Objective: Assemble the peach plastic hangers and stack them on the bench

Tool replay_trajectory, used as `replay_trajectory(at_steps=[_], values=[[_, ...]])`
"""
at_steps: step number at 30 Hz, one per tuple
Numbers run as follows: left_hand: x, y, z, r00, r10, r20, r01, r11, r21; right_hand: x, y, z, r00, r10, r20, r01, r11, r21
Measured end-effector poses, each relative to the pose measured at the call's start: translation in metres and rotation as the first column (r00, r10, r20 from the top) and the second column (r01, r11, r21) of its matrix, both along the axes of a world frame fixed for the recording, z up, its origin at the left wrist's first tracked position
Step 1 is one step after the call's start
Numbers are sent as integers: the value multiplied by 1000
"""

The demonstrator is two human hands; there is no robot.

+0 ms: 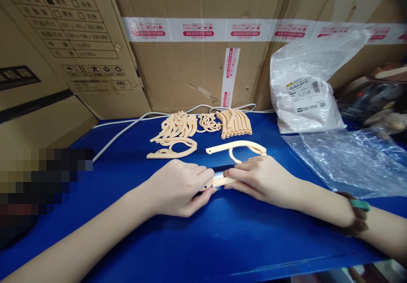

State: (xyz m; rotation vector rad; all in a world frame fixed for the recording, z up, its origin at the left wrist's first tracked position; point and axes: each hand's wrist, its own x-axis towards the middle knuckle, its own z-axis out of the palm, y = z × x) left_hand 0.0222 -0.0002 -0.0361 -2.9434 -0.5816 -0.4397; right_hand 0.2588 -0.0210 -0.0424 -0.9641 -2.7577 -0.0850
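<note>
My left hand (182,185) and my right hand (257,177) meet over the near middle of the table. Between them is a cream plastic folding hanger (222,181), its pivot hole showing by my left fingertips. Both hands pinch it, and the fingers cover most of its length. Just beyond my right hand lies a curved hanger arm (237,144) with a round hook part (234,155) beneath it. To the left, another hanger piece (181,151) with a hook lies on the table.
Behind are a heap of loose hanger arms (179,125), a pile of hooks (209,122) and a neat row of arms (235,124) on the blue table (197,245). A white cable (121,128), cardboard boxes (190,71), a labelled plastic bag (305,96) and a clear bag (352,160) surround them.
</note>
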Motion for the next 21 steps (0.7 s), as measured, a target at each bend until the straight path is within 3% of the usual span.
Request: replay_trajectory(at_steps=[4, 10, 21], values=[[0, -1, -1, 1000, 17, -1, -17, 999, -42, 1, 2, 2, 1000, -6, -2, 6, 1000, -10], [4, 0, -5, 994, 107, 38, -108, 994, 17, 1, 2, 3, 998, -63, 11, 64, 998, -15], [-1, 7, 4, 972, 222, 74, -231, 961, 153, 8, 6, 15, 980, -68, -184, 120, 950, 287]])
